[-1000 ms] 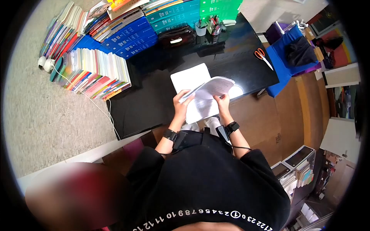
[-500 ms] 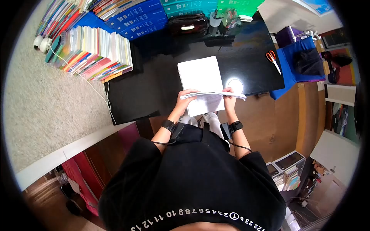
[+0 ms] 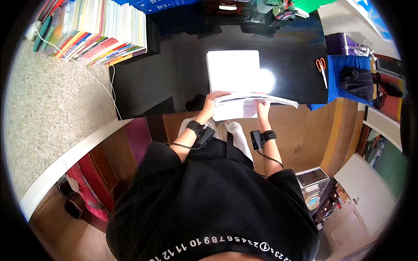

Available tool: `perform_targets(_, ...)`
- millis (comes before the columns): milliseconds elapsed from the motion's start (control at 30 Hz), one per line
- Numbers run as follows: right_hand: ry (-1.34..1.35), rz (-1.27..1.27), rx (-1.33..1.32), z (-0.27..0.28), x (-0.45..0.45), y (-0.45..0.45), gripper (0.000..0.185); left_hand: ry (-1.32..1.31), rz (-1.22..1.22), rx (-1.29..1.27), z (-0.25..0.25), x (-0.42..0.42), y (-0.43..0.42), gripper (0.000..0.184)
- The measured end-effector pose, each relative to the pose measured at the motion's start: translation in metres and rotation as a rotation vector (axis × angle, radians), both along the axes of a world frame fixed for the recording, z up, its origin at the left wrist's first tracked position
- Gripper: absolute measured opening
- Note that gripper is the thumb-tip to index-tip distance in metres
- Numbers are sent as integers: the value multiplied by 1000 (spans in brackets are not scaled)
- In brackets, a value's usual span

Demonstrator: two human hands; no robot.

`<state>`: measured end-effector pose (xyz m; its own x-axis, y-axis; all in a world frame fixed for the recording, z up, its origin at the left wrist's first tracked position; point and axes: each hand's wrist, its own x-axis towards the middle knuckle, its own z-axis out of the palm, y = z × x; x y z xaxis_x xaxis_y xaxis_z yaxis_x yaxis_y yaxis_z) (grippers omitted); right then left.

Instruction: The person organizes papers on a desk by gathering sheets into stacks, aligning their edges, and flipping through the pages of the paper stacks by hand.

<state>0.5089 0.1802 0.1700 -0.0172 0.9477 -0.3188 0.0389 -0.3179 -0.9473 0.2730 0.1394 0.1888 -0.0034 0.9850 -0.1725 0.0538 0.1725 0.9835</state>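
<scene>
Paper sheaf [image 3: 248,98], thin, flat, left hand [image 3: 212,104] gripping, glossy tabletop [image 3: 183,56]

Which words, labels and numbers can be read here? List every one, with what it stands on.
"12 11 10 9 8 7 6 5 4 3 2 1 0 23 22", the 1 circled: black shirt, near the neck; the row's ends are unclear.
Held pages and lower page: print too small or washed out.
Book spines and blue boxes: marks too small.
Brown floor: a dark mark, too blurred.
No brand is legible.
</scene>
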Motion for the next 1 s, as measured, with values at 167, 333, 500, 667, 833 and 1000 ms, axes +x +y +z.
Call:
perform_targets(167, -71, -117, -106, -10, 2, -13, 13, 88, 15, 134, -1, 4, -5, 31)
perform_targets(333, -276, -266, -263, -8, 31, -35, 18, 249, -97, 82, 39, 12, -11, 37)
perform_targets(500, -230, -359, -459, 4, 101, -75, 18, 378, -322, 415, 69, 39, -9, 30)
perform_targets(667, -195, -371, -403, 15, 136, -62, 19, 409, -307, 636, 84, 51, -9, 29)
perform_targets(833, -163, -323, -336, 24, 137, -32, 20, 448, -401, 448, 92, 36, -22, 31)
perform_targets(1000, -121, -205, -395, 10, 100, -36, 21, 134, -171, 163, 50, 28, -42, 33)
